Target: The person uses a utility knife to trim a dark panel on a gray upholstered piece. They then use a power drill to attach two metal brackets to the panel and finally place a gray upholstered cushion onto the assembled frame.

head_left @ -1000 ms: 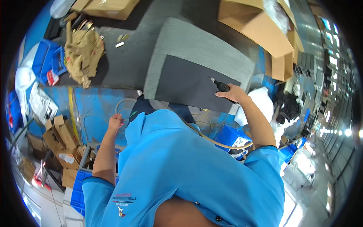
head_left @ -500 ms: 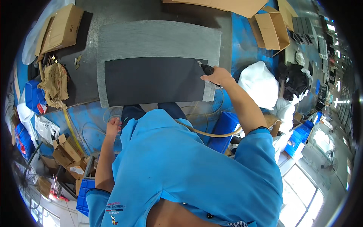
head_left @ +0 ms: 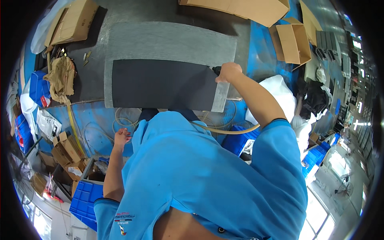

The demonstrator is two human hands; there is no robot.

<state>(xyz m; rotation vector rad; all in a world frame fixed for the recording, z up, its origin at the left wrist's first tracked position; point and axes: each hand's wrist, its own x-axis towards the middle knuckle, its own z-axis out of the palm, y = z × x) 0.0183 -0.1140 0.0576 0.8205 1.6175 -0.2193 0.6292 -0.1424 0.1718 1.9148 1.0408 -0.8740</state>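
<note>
A dark rectangular panel lies flat on a larger grey sheet in front of me. My right hand is wrapped round a black hand tool. Most of the tool is hidden by my fingers, and its small tip points at the panel's far right corner; whether it touches cannot be made out. My left hand hangs low at my left side, off the table, with loosely bent fingers apart and nothing visible in them.
A cardboard box and crumpled brown paper sit at the left, near small metal pieces. At the right stand an open carton and a white sack. A tan hose crosses by my waist.
My right hand has turned and risen over the tool, covering more of it. The tool's tip stays by the panel's far right corner. My left hand's fingers have loosened slightly. The whole view has shifted.
</note>
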